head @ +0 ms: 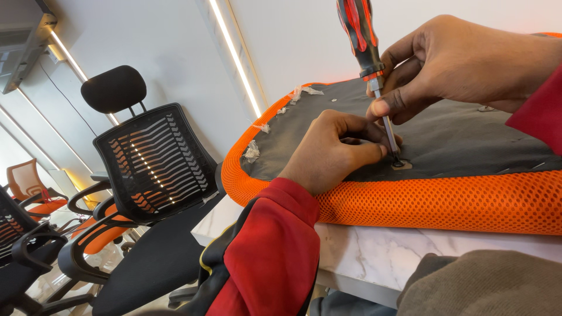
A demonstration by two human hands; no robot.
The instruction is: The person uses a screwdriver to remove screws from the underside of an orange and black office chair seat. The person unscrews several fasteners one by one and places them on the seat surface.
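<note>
An orange mesh chair seat (445,202) lies upside down on a white marble table (374,251), its black underside (468,140) facing up. A red and black screwdriver (362,41) stands upright with its tip in a screw hole (400,164) near the seat's front edge. My right hand (462,61) pinches the metal shaft just under the handle. My left hand (336,149) rests on the black underside and steadies the shaft's lower end with its fingertips. Both sleeves are red.
A black mesh office chair (149,169) with a headrest stands to the left of the table. More black and orange chairs (26,187) are behind it at the far left. Bits of clear plastic (253,151) stick to the seat's rim.
</note>
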